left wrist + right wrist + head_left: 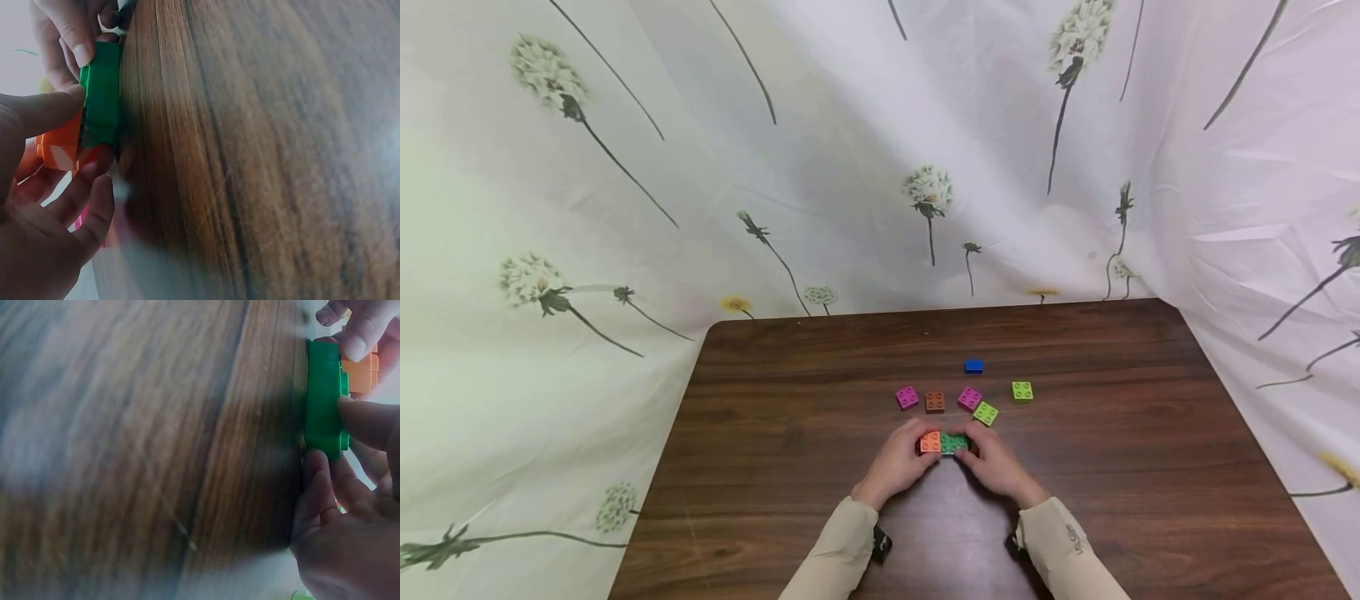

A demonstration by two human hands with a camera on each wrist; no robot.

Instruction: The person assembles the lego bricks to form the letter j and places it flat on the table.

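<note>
A green toy brick (953,443), longer than the others, lies at the front middle of the brown table. On top of its left end sits an orange brick (930,442) with round studs. My left hand (898,460) pinches the orange brick between thumb and fingers; its fingertips also reach the green brick's end in the left wrist view. From the other side my right hand (998,463) grips the right end of the green brick (325,400), thumb on its studs. The two bricks overlap in a step, orange above green.
Beyond my hands lie two magenta bricks (907,397), a brown brick (935,402), two lime bricks (1022,391) and a blue brick (973,366). One lime brick touches a magenta one. A flowered cloth (850,208) hangs behind the wooden table (760,467).
</note>
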